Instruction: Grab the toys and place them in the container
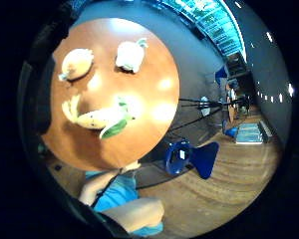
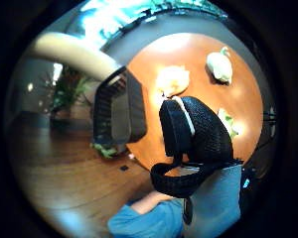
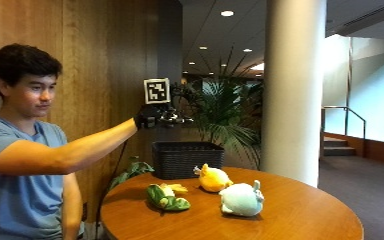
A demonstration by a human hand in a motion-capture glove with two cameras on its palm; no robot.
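Outside view: gloved right hand (image 3: 148,118) raised well above the table (image 3: 298,215), finger state impossible to tell, holding no toy; corn toy (image 3: 166,196), yellow plush (image 3: 212,179) and pale plush (image 3: 241,199) all on the tabletop, dark container (image 3: 187,159) unfilled as far as visible, everything left.

- A round wooden bench (image 2: 198,59) carries a yellow plush toy (image 2: 172,80) and a pale plush toy (image 2: 219,66).
- A dark woven container (image 2: 120,109) stands at its edge.
- The black-gloved grip (image 2: 196,134) covers part of a green toy (image 2: 227,121).
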